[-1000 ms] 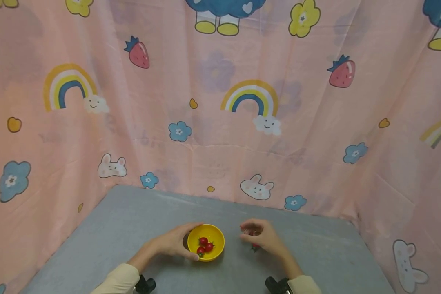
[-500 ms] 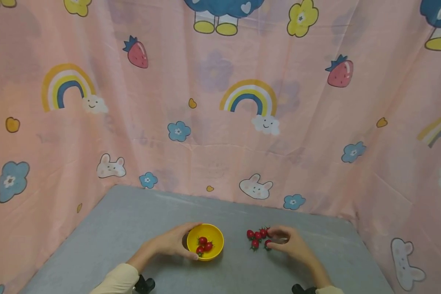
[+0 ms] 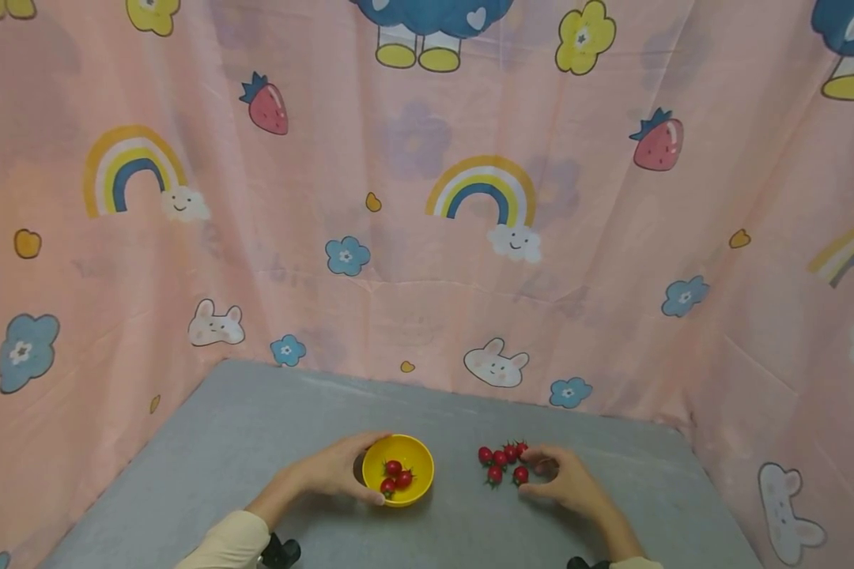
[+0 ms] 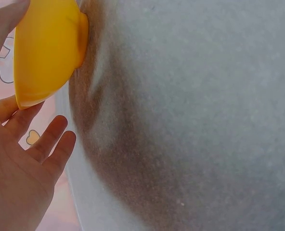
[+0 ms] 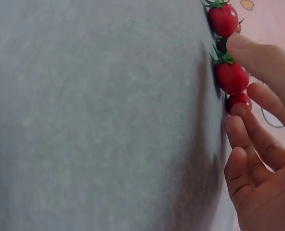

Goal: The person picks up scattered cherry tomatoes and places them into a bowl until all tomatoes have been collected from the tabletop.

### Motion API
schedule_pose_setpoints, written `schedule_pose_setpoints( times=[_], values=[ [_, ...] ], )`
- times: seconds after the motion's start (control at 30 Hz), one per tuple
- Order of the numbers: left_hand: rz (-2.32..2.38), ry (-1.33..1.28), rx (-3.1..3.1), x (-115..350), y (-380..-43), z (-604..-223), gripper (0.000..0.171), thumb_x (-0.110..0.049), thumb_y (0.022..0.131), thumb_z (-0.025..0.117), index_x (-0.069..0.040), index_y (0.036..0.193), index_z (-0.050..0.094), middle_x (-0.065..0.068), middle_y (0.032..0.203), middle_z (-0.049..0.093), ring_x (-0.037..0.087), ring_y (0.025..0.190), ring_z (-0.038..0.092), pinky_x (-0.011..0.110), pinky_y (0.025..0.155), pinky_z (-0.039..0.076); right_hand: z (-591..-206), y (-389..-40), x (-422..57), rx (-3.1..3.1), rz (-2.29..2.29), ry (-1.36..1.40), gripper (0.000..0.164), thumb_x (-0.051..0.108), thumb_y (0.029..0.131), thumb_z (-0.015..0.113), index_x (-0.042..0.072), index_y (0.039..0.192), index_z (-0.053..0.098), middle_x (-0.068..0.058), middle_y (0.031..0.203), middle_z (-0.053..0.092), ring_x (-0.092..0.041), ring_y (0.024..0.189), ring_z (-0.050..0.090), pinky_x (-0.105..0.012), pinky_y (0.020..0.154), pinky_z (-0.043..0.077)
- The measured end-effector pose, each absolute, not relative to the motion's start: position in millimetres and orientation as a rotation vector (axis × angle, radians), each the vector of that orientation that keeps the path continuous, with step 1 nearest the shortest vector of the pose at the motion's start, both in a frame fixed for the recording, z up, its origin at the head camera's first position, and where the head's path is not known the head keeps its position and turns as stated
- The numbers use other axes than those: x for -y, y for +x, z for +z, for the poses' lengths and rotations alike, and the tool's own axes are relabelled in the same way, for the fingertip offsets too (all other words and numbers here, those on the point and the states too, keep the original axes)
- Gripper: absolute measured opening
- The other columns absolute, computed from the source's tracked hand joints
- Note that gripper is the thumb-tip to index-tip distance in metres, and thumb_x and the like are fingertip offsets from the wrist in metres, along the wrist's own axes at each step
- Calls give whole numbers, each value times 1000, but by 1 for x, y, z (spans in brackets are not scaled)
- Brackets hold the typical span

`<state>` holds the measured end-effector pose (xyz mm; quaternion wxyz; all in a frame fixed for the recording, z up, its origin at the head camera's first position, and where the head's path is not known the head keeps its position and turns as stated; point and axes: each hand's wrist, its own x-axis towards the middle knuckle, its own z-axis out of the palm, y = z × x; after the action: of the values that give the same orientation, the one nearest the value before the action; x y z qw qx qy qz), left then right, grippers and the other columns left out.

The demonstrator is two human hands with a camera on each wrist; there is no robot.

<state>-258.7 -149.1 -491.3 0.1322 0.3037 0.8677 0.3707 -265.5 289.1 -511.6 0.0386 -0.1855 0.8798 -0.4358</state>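
Observation:
A small yellow bowl [image 3: 427,474] stands on the grey table, holding three red cherry tomatoes [image 3: 393,468]. My left hand [image 3: 338,472] grips the bowl's left side between thumb and fingers; the left wrist view shows the thumb at the rim of the yellow bowl [image 4: 46,53] and fingertips against its far side. To the right lies a cluster of several cherry tomatoes [image 3: 500,458] with green stalks. My right hand [image 3: 572,480] is at the cluster's right edge, thumb and fingers spread apart around the nearest cherry tomato [image 3: 520,475], which sits on the table. The right wrist view shows a gap between thumb and that tomato [image 5: 231,77].
The grey table [image 3: 292,411] runs back to a pink curtain [image 3: 398,316] printed with rainbows, rabbits and flowers. Dark wrist cameras [image 3: 281,551] and pale sleeves [image 3: 231,541] show at the bottom.
My right hand has moved right, off the top of the tomato cluster to its right edge, uncovering it; its fingers have spread slightly in the last half second. The left hand and bowl have stayed put.

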Motion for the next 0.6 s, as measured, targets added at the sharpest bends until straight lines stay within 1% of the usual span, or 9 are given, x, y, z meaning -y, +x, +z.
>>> schedule_pose_setpoints(
  times=[0.17, 0.33, 0.43, 0.6],
  values=[
    [1078, 865, -2518, 149, -258, -491, 94, -43, 81, 85, -8, 155, 39, 6, 152, 46, 29, 136, 44, 57, 112, 33, -514, -267, -288, -2682, -1320, -553, 41, 17, 79, 90, 1, 111, 71, -6, 104, 69, -26, 88, 61, -30, 73, 53],
    [1079, 855, -2518, 148, -258, -490, 94, -43, 81, 85, -8, 155, 39, 6, 152, 46, 29, 136, 44, 58, 112, 33, -514, -268, -286, -2656, -1346, -551, 34, 12, 79, 89, 0, 106, 72, -6, 100, 70, -24, 83, 62, -28, 70, 53],
    [1078, 857, -2517, 148, -258, -491, 93, -43, 81, 85, -9, 155, 39, 6, 152, 46, 29, 137, 43, 58, 112, 33, -514, -268, -286, -2644, -1372, -552, 32, 8, 78, 88, -1, 105, 72, -7, 98, 70, -23, 82, 62, -28, 68, 53],
    [1084, 856, -2513, 148, -257, -492, 93, -43, 81, 85, -9, 155, 39, 6, 152, 45, 29, 137, 43, 58, 112, 33, -516, -269, -288, -2651, -1378, -581, 30, 8, 79, 87, -1, 105, 72, -7, 98, 70, -21, 81, 62, -28, 69, 54]
  ],
)
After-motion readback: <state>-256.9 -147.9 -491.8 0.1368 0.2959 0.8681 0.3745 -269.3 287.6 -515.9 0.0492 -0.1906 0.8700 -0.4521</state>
